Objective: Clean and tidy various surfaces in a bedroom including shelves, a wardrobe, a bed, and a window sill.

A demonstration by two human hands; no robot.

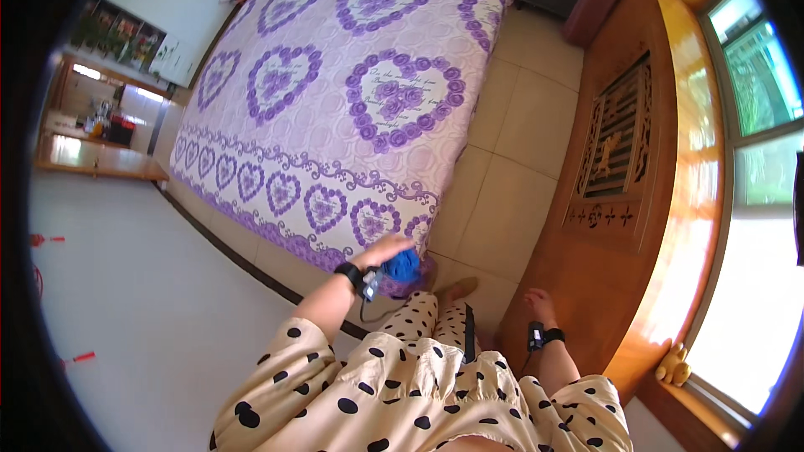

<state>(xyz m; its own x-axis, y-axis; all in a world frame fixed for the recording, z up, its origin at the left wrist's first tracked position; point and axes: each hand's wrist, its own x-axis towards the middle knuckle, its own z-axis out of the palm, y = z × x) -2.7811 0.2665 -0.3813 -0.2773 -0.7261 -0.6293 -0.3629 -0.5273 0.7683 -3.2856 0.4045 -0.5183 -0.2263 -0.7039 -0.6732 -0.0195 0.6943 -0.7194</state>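
Observation:
My left hand [385, 251], with a black strap and small device at the wrist, is closed on a crumpled blue cloth [401, 266]. The bundle hangs just in front of the bed's near right corner, and its exact kind is not clear. My right hand [540, 305] is low beside the wooden cabinet, with nothing in it and its fingers loosely apart. That wrist wears a black strap and device too. Over the bed lies a white and purple bedspread [335, 125] printed with hearts, its patterned edge close to my left hand.
A long glossy wooden cabinet [544, 238] with a carved grille runs along the right under a window [758, 201]. Tiled floor [511, 176] lies between it and the bed. A white wall [167, 285] stands at left; a small plush toy [673, 364] sits on the sill.

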